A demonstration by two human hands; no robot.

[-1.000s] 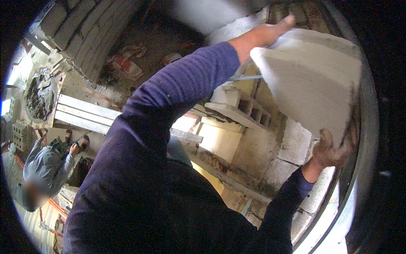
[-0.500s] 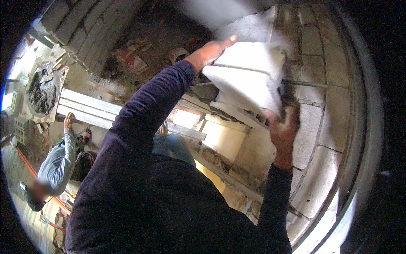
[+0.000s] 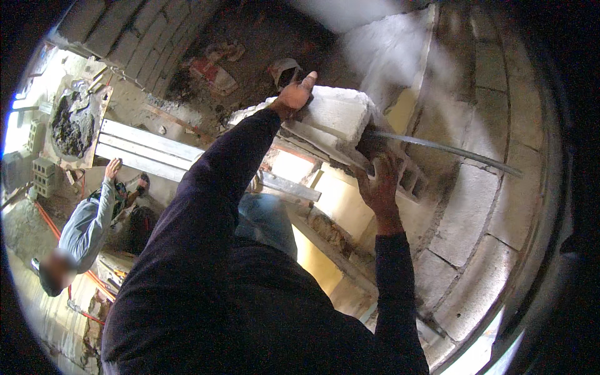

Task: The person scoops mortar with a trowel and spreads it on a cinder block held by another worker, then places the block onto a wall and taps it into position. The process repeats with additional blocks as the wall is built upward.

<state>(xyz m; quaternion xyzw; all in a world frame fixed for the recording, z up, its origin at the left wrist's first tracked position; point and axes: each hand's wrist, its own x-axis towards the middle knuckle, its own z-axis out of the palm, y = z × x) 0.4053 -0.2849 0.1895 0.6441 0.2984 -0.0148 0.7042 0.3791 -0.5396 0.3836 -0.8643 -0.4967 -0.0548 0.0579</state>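
Note:
A pale concrete block (image 3: 335,114) is held between my two hands, above a course of hollow blocks. My left hand (image 3: 295,97) grips its far left side, thumb sticking up. My right hand (image 3: 379,182) curls its fingers at the block's right end, where shadow partly hides the contact. Right beside that end a grey metal rod (image 3: 453,153) sticks out toward the right. Under and beside my right hand the cavities of a hollow block (image 3: 412,178) show.
A block wall (image 3: 462,212) curves along the right. Left of me, a metal plank (image 3: 147,145) runs toward a board with wet mortar (image 3: 72,128). A co-worker (image 3: 94,219) rests a hand by the plank. Beyond my left hand lie a white bucket (image 3: 284,70) and torn bags (image 3: 214,76).
The block has turned, come lower and shifted left, with both hands on it. My right hand has moved left, and the metal rod now shows clearly.

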